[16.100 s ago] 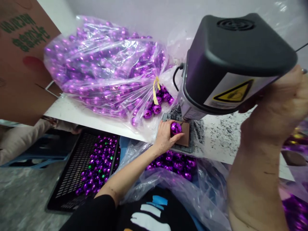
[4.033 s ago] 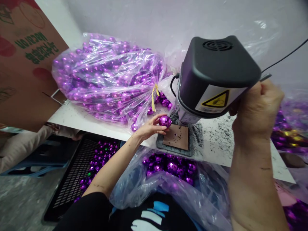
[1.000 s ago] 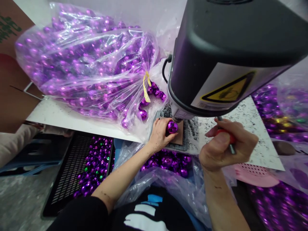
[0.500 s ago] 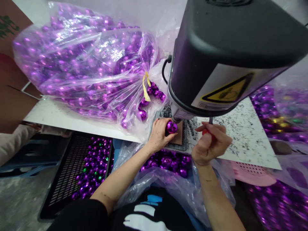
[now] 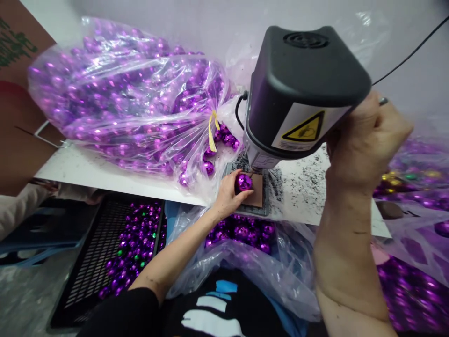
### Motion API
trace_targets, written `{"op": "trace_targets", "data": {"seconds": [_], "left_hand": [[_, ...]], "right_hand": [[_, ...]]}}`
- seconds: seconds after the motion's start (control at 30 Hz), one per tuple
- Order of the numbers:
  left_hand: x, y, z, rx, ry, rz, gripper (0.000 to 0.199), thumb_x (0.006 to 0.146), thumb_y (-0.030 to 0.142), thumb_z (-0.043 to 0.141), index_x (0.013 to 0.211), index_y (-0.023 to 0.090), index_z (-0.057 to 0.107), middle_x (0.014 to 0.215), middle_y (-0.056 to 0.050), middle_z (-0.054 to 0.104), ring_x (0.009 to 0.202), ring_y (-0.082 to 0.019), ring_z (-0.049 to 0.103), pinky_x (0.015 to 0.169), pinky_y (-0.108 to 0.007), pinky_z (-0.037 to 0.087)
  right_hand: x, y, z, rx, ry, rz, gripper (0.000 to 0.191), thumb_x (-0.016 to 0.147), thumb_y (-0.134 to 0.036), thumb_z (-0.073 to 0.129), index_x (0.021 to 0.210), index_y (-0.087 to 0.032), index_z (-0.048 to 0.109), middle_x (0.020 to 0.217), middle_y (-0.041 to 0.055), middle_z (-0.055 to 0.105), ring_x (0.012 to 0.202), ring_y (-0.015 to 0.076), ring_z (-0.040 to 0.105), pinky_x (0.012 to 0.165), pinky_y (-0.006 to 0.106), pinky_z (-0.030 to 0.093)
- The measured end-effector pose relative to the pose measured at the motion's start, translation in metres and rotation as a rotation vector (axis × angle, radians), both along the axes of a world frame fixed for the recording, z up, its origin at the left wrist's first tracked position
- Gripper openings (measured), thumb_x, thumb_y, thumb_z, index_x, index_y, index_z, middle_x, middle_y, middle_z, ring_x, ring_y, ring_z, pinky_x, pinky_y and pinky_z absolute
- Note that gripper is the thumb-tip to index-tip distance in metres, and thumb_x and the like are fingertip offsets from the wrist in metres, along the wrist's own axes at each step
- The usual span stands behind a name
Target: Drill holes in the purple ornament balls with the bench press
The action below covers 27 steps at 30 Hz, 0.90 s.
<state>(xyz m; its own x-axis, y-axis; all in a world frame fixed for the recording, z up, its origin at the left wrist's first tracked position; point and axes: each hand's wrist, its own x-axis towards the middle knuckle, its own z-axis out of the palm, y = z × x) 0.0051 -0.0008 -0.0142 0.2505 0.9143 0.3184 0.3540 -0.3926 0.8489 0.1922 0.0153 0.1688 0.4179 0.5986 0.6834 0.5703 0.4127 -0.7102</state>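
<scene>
My left hand is closed round a shiny purple faceted ball, thumb at its near side and fingers at its far side. The ball sits over a brown pad on a grey metal base, just left of the tip under a black drill press. Raised at the machine's right side, my right hand is closed on its lever handle; the handle itself is hidden by the fingers and the housing. A dark ring shows on one finger.
A big clear bag of purple balls, tied with yellow ribbon, lies at the back left. Purple balls fill an open plastic bag below the table edge. A black crate stands at left, another person's sleeve beyond it. Dark shavings litter the white tabletop.
My right hand has risen from low in front of the machine, where it gripped a red-knobbed lever, to its right side. My left hand has shifted the ball slightly left of the tip. The view has shifted.
</scene>
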Motion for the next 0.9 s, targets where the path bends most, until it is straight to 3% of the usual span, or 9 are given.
{"op": "trace_targets", "data": {"seconds": [0.1,0.27,0.37,0.5,0.6,0.73,0.83,0.9], "left_hand": [[-0.019,-0.016,0.013,-0.312,-0.305,0.002,0.063,0.079,0.048,0.077,0.129,0.02,0.05,0.126,-0.01,0.063,0.117,-0.025,0.06,0.104,-0.043,0.046],[-0.057,-0.048,0.024,-0.945,-0.768,-0.289,0.055,0.087,0.06,0.061,0.122,0.018,0.062,0.112,-0.013,0.069,0.089,-0.022,0.068,0.077,-0.035,0.052],[-0.068,-0.061,0.016,-1.135,-0.88,-0.369,0.054,0.089,0.06,0.058,0.123,0.018,0.065,0.112,-0.014,0.07,0.083,-0.02,0.067,0.072,-0.032,0.05],[-0.071,-0.072,-0.001,-1.228,-0.877,-0.372,0.056,0.09,0.063,0.053,0.121,0.017,0.065,0.108,-0.014,0.07,0.075,-0.017,0.065,0.066,-0.029,0.049],[-0.072,-0.081,0.0,-1.129,-0.6,-0.312,0.063,0.091,0.07,0.046,0.124,0.019,0.064,0.102,-0.011,0.071,0.07,-0.017,0.064,0.062,-0.03,0.048],[-0.077,-0.081,0.029,-0.618,0.03,-0.226,0.049,0.094,0.058,0.052,0.127,0.023,0.062,0.113,-0.008,0.071,0.092,-0.022,0.066,0.08,-0.035,0.051],[-0.078,-0.054,0.049,-0.269,0.298,-0.142,0.034,0.097,0.045,0.052,0.118,0.022,0.065,0.102,-0.007,0.073,0.086,-0.022,0.065,0.081,-0.036,0.049],[-0.078,-0.021,0.053,0.001,0.43,-0.001,0.025,0.098,0.033,0.051,0.113,0.021,0.066,0.106,-0.009,0.071,0.092,-0.025,0.063,0.086,-0.04,0.047]], "right_hand": [[0.001,0.007,-0.001,0.022,0.062,0.035,0.059,0.085,-0.065,0.048,0.067,-0.009,0.048,0.059,-0.0028,0.044,0.053,-0.0016,0.04,0.05,0.015,0.028],[-0.006,0.008,-0.001,0.063,0.142,0.037,0.056,0.082,-0.062,0.051,0.063,-0.01,0.046,0.057,-0.0036,0.041,0.052,-0.0029,0.037,0.051,0.016,0.026],[-0.01,0.009,0.003,0.047,0.208,0.024,0.048,0.086,-0.053,0.052,0.063,-0.011,0.047,0.056,-0.0047,0.039,0.052,-0.0034,0.036,0.051,0.014,0.027],[-0.014,0.007,0.007,0.056,0.238,0.051,0.043,0.089,-0.045,0.053,0.063,-0.013,0.044,0.055,-0.0043,0.038,0.05,-0.0024,0.035,0.048,0.015,0.025],[-0.014,0.005,0.008,0.045,0.214,0.066,0.045,0.087,-0.049,0.054,0.062,-0.013,0.045,0.055,-0.0042,0.039,0.049,-0.0021,0.036,0.047,0.015,0.025],[-0.013,0.007,0.007,0.037,0.194,0.044,0.048,0.086,-0.053,0.054,0.062,-0.013,0.047,0.054,-0.0047,0.04,0.047,-0.0022,0.038,0.046,0.016,0.025],[-0.011,0.011,0.005,0.064,0.186,0.059,0.048,0.087,-0.053,0.052,0.062,-0.013,0.045,0.053,-0.0055,0.039,0.048,-0.002,0.039,0.047,0.016,0.025],[-0.01,0.014,0.004,0.083,0.177,0.062,0.048,0.088,-0.05,0.051,0.06,-0.013,0.042,0.051,-0.0058,0.037,0.047,-0.003,0.036,0.048,0.016,0.023]]}}
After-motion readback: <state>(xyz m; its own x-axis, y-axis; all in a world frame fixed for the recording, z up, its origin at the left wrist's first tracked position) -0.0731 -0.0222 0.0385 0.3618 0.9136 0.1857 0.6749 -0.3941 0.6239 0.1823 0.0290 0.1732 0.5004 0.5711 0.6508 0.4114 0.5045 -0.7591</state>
